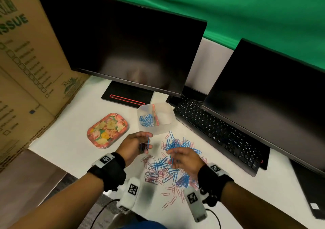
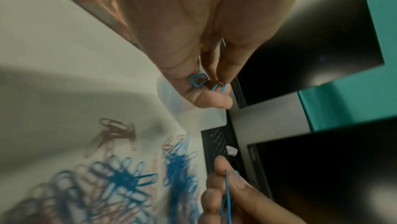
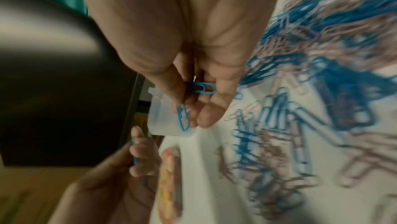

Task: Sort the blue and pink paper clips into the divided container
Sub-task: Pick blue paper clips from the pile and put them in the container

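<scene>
A heap of mixed blue and pink paper clips (image 1: pixel 173 163) lies on the white desk. Behind it stands the clear divided container (image 1: pixel 155 118), with blue clips (image 1: pixel 146 120) in its left half and a few pink ones by the divider. My left hand (image 1: pixel 139 145) hovers left of the heap and pinches a small bunch of blue clips (image 2: pixel 198 82). Above the heap, my right hand (image 1: pixel 182 159) pinches blue clips (image 3: pixel 199 88), one of them hanging down from the fingers (image 3: pixel 182 117).
A floral tin (image 1: pixel 107 130) lies left of the container. Two dark monitors (image 1: pixel 123 49) stand behind, with a black keyboard (image 1: pixel 218 132) to the right of the heap. A large cardboard box (image 1: pixel 26 70) closes off the left side.
</scene>
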Demonstrator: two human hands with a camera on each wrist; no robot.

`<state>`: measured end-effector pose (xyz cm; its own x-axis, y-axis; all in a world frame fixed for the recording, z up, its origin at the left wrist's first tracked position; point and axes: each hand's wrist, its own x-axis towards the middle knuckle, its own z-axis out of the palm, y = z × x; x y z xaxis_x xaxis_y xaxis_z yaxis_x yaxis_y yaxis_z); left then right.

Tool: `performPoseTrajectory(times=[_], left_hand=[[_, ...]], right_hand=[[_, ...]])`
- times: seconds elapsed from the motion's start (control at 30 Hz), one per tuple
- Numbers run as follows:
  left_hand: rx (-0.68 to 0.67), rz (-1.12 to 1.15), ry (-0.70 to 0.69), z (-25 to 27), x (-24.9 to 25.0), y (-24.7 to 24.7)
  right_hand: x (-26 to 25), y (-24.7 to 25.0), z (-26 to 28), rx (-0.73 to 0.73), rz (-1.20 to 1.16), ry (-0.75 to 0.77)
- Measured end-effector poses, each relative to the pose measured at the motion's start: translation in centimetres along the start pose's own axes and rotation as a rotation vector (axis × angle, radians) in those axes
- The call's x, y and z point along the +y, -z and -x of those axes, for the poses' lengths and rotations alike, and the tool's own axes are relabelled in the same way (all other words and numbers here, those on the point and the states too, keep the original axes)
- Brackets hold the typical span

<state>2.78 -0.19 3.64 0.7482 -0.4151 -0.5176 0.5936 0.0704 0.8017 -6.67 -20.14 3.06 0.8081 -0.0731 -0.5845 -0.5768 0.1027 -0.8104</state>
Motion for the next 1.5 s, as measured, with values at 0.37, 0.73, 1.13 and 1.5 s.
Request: performPoseTrajectory(times=[0.37, 0.73, 1.13, 1.5], left_hand=[[0.194, 0.088, 0.024, -4.0, 6.0, -1.8], [0.279, 0.021, 0.01, -5.2, 7.5, -1.9], [-0.14, -1.147, -0.344, -3.1, -0.3, -1.8], [-0.189, -1.609, -0.193, -2.5, -5.1, -1.7]], right_hand=[[-11.1, -4.1, -5.8, 0.074, -0.11, -0.04], [-13.0, -6.4, -9.6, 0.102, -0.083, -0.056], [-3.9, 0.8, -3.7, 0.131, 0.877, 0.123], [2.1, -0.5, -2.9, 0.003, 1.212, 0.234]])
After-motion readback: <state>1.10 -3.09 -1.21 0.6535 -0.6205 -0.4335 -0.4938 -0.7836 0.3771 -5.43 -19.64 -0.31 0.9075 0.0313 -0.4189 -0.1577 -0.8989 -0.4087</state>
